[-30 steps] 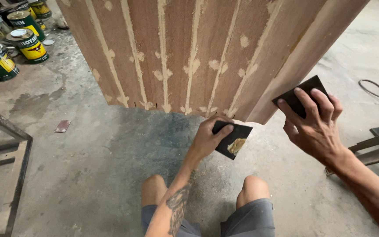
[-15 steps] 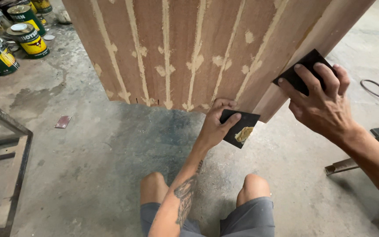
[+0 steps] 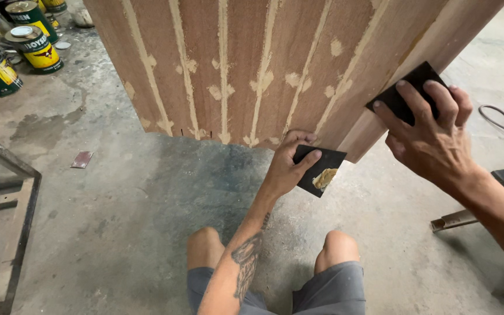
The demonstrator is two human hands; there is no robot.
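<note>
Wood panel (image 3: 252, 64): reddish boards, seams filled with pale putty.
Left hand (image 3: 287, 166): fingers pinch black card (image 3: 320, 170) carrying putty.
Right hand (image 3: 433, 143): fingers press black scraper (image 3: 406, 93) flat on edge.
Advice: keep scraper angle low, draw along seam.

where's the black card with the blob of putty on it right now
In the head view, the black card with putty sits centre frame, pinched in the left hand, just below the wooden panel's bottom edge and above the knees.

Two black putty-smeared scrapers (image 3: 320, 170) at panel
</note>
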